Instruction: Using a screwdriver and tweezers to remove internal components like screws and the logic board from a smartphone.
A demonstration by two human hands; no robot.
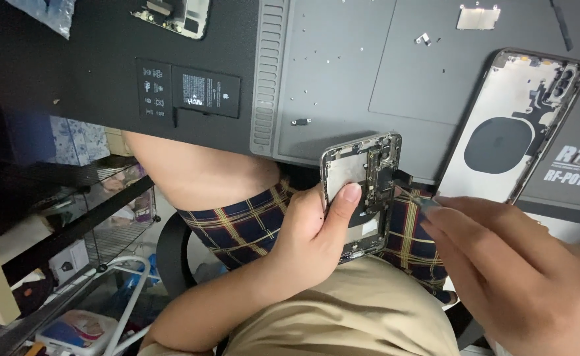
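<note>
My left hand grips an opened phone frame from its left side, thumb laid across the bare metal plate inside it. The frame is held just off the desk's near edge, above my lap. My right hand pinches a thin metal tool whose tip touches the right edge of the frame, near a dark flex cable. The tool's far end is hidden in my fingers.
A grey work mat on the desk carries several loose tiny screws, a small metal shield and a phone back housing at the right. A black L-shaped battery lies on the dark desk; another phone part sits at the top edge.
</note>
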